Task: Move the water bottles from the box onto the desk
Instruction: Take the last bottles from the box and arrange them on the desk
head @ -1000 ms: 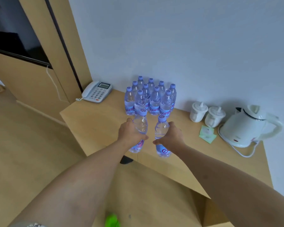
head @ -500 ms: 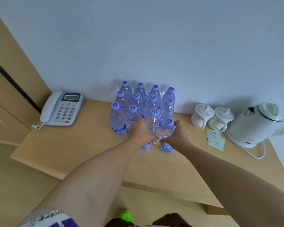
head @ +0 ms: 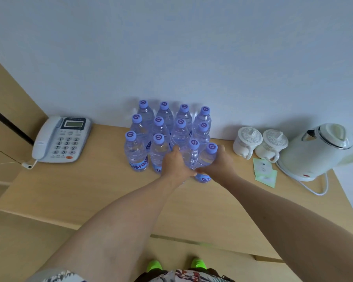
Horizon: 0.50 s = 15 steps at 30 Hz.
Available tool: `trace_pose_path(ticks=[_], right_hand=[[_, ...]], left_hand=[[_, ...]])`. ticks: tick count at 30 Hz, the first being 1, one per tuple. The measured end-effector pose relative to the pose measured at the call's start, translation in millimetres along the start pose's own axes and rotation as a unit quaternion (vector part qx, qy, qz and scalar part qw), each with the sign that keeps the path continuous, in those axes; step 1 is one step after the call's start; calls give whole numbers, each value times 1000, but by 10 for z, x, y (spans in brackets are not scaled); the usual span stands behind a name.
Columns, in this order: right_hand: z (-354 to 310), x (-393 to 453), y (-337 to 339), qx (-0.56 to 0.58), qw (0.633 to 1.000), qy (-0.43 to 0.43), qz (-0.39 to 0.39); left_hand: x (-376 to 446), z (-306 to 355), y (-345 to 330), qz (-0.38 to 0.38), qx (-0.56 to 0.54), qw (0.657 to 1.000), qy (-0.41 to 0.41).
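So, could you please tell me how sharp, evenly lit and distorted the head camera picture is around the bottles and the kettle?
Head view: soft, even light; the water bottles throw only faint shadows on the wall. Wide-angle bending curves the desk edge and stretches the kettle at the frame's side. Both hands, left hand and right hand, look slightly soft; bottle labels are barely legible.

Desk point(head: 86, 192): bottles point(head: 135, 153), phone point(head: 61, 139), kettle point(head: 314, 153)

Soft even daylight, faint wall shadows, wide-angle edge bending, slight blur
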State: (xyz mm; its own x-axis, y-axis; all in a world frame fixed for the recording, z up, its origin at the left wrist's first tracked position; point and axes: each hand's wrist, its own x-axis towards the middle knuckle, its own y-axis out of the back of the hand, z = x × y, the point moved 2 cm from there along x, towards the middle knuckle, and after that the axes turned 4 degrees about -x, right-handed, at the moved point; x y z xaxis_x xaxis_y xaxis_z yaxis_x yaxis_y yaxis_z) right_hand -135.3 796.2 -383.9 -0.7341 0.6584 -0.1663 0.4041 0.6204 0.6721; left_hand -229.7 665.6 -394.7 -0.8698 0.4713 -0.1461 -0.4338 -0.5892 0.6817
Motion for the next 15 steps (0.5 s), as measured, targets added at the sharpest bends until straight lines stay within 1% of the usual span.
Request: trace_pose_path(ticks=[5,9,13,15], right_hand=[[-14,-54,-11,-2,1000,-4,-14],[-15,-88,-1,14,1000,-5,-26],[-56,-86,36,-3,998,-7,-54],[-88,-56,66,-8,997,-8,-77]], left_hand=[[-65,-5,5,1,-15,1000,20],[-76,9,60,-23,-16,999,25],[-80,93,177,-56,-10,998,13],[-94,151,247,-68,12,998,-5]])
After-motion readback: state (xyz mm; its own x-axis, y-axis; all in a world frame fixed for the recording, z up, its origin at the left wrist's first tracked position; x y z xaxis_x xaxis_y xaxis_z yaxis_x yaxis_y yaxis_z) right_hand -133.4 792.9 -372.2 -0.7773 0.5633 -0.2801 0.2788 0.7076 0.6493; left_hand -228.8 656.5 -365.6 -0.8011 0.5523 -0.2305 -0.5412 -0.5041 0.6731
